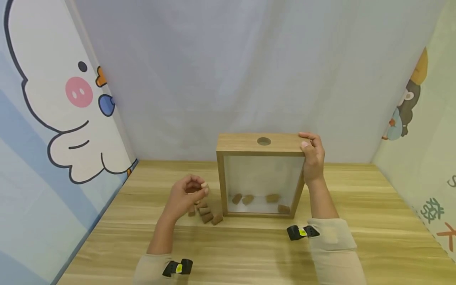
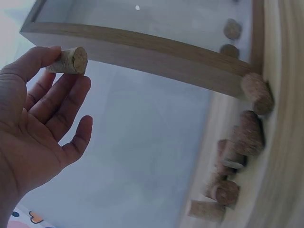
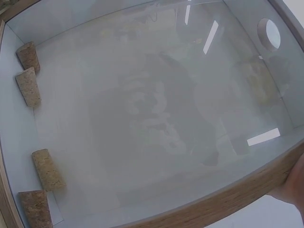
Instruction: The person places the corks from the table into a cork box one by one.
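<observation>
Between thumb and fingertips my left hand (image 1: 184, 198) pinches a cork (image 2: 71, 61), held above the table to the left of a wooden-framed box (image 1: 260, 149). The box stands upright, with a clear front and a round hole (image 1: 264, 141) in its top. My right hand (image 1: 313, 156) grips the box's upper right corner, thumb on the near side of the top. Several corks (image 3: 45, 169) lie along the bottom inside the box. More loose corks (image 1: 206, 217) form a small pile on the table, below my left hand and beside the box's left side.
The wood-grain table (image 1: 249, 249) runs back to a pale grey curtain (image 1: 199, 79). A printed cartoon panel (image 1: 42, 99) rises on the left, and a pale green printed panel (image 1: 424, 158) on the right.
</observation>
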